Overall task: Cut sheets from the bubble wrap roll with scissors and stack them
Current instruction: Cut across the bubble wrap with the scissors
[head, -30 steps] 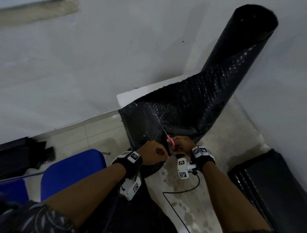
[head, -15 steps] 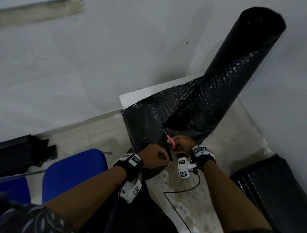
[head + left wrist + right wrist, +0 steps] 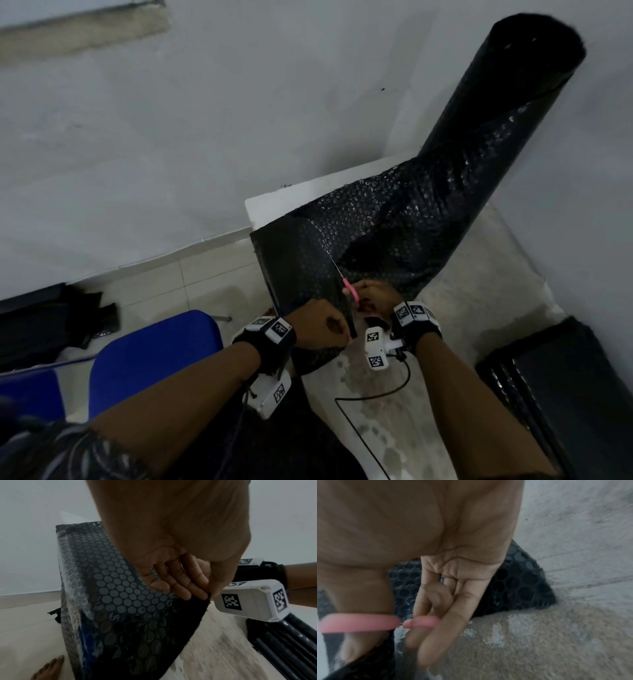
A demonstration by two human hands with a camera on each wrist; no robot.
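1. Nearest, at the bottom of the head view, two bare forearms reach forward, each with a camera strapped at the wrist. A blue chair point(image 3: 154, 356) sits at lower left.

2. Centre frame, the left hand point(image 3: 320, 327) is curled into a tight grip, pinching the near cut edge of the black bubble wrap point(image 3: 387, 246). The left wrist view shows its fingers point(image 3: 173, 582) folded over the sheet's edge, holding it taut.

3. Just beside it, the right hand point(image 3: 375, 296) holds the pink-handled scissors point(image 3: 349, 291). In the right wrist view the thumb and fingers point(image 3: 436, 612) pass through the pink loops, which lie nearly together, so the blades look close to shut.

4. Compared with a second ago, the blade tip points further up the sheet and both hands sit slightly higher on it. The cut appears to have lengthened by about one snip; the slit now runs from the near edge to roughly mid-sheet.

5. Judging from this, the sheet is only part severed. More snips are needed before it comes free for stacking.

6. Beyond the hands, the unrolled wrap drapes over a pale raised ledge point(image 3: 274, 202).

7. Farthest, at upper right, the roll point(image 3: 507, 92) stands leaning into the grey wall corner.

8. At lower right lies dark folded material point(image 3: 565, 383), possibly sheets cut already; I cannot tell.
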